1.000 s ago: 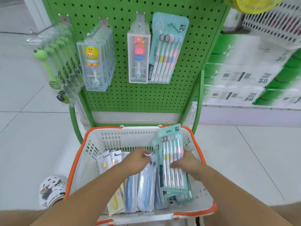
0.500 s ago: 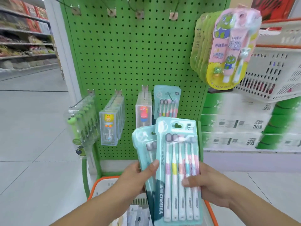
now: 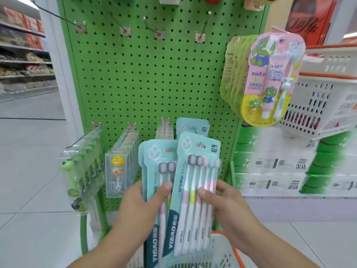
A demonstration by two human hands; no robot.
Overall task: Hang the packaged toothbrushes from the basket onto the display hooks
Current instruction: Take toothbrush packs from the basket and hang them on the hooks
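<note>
We are holding two teal packs upright in front of the pegboard [image 3: 154, 84], above the basket [image 3: 228, 250]: the front pack [image 3: 195, 190] is overlapping the right edge of the rear pack [image 3: 154, 171], fanned so that each hang hole at the top is showing. Our left hand [image 3: 139, 207] is gripping the rear pack, thumb pressing across its face and fingers curled behind; our right hand [image 3: 224, 202] is pinching the front pack at its right edge, thumb lying over the brushes. We are likely separating them so one can go on alone. Just behind the packs, a matching teal stack [image 3: 191, 126] is hanging on a lower hook, which we judge to be the target. To its left are hanging clear boxes with a duck brush [image 3: 116, 167] and frog brushes [image 3: 85, 167]. Higher up, four hooks [image 3: 160, 33] are standing bare, and pink kids' sets [image 3: 270, 78] are hanging at the right, near white crates [image 3: 324, 105].
</note>
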